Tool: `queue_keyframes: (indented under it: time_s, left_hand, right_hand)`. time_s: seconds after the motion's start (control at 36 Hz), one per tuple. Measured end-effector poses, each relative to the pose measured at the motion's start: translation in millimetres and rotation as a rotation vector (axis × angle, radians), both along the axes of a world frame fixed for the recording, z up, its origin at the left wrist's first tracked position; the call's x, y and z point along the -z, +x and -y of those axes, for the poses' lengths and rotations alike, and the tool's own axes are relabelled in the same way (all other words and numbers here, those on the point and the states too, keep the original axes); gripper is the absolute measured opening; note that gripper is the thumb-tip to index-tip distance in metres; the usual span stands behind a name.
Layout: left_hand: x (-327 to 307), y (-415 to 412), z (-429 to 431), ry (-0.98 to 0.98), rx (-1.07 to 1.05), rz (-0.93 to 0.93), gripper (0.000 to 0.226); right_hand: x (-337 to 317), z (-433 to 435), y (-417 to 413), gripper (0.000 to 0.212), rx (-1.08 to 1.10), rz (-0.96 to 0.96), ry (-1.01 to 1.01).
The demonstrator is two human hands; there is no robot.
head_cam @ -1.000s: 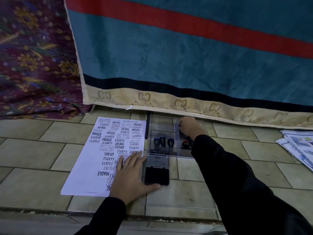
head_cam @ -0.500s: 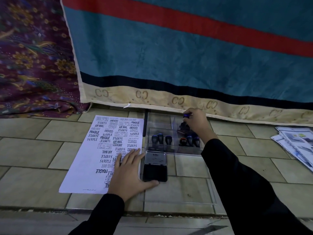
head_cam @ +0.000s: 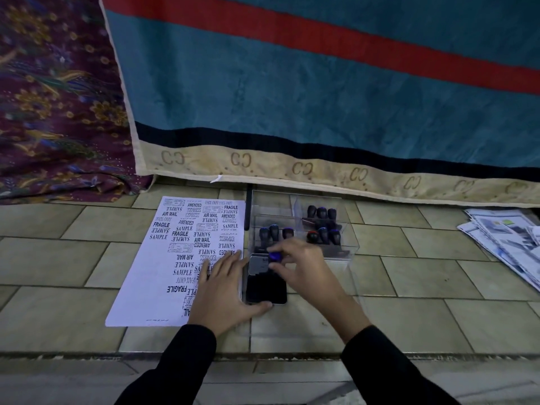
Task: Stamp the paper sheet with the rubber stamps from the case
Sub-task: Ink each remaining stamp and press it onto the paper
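Left hand (head_cam: pixel 225 290): palm down, fingers straight and spread, pressing on the right edge of the paper sheet (head_cam: pixel 140 287). It holds nothing. The thumb sticks out to the right and touches the near end of the ink pad (head_cam: pixel 266 289).

Right hand (head_cam: pixel 305 271): fingers curled, thumb and fingertips pinching a blue-topped stamp (head_cam: pixel 274 256). The stamp is at the fingertips, over the far end of the ink pad, beside the pad's raised silver lid (head_cam: pixel 257 266). Can't tell whether the stamp face touches the ink, because the hand hides the underside.

The ink pad lies between the two hands with its black surface exposed.

The paper sheet sits under and to the left of the left hand, flat on the tiled floor (head_cam: pixel 438 276). Beyond the left fingertips it is full of black prints: SAMPLE, FRAGILE, AIR MAIL, AMENDED, FAX OUT, EXPRESS, some upside down. The near-left part is blank.

The clear case (head_cam: pixel 349 251) is just beyond the right hand. The spare stamps (head_cam: pixel 274 232) stand upright inside in three clusters of three. One cluster is straight past the right fingertips and two are further right. One stamp in the nearer right cluster has a red top.

Past the case, a teal blanket (head_cam: pixel 292 97) with a red stripe hangs down to the floor. Far left of the left hand is a purple floral cloth (head_cam: pixel 58 97). Well right of the right hand is a stack of printed leaflets (head_cam: pixel 502 238).

Both arms are in black sleeves.
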State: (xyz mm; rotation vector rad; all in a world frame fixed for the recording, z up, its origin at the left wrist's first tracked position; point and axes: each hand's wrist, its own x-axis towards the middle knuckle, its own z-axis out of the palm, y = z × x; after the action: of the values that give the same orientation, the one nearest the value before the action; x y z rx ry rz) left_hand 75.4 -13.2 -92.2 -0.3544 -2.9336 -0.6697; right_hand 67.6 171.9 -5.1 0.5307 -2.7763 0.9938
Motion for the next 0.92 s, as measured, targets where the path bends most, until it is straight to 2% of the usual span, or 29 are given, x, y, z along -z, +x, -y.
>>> queue_keyframes:
  time_s: [0.78,0.83,0.92]
  left_hand:
    - [0.7,-1.4,0.4,-0.024,0.011,0.028,0.117]
    - [-1.1,-0.4,0.8,0.028,0.011,0.053,0.106]
    - [-4.7,-0.3,1.7,0.183,0.019,0.069,0.07]
  right_hand:
    - [11.7,21.7,12.2,0.017,0.132,0.01,0.042]
    - [12.9,22.9,15.6,0.017,0.103,0.018,0.05]
    - [13.0,22.4,18.7,0.017,0.109,0.004,0.032]
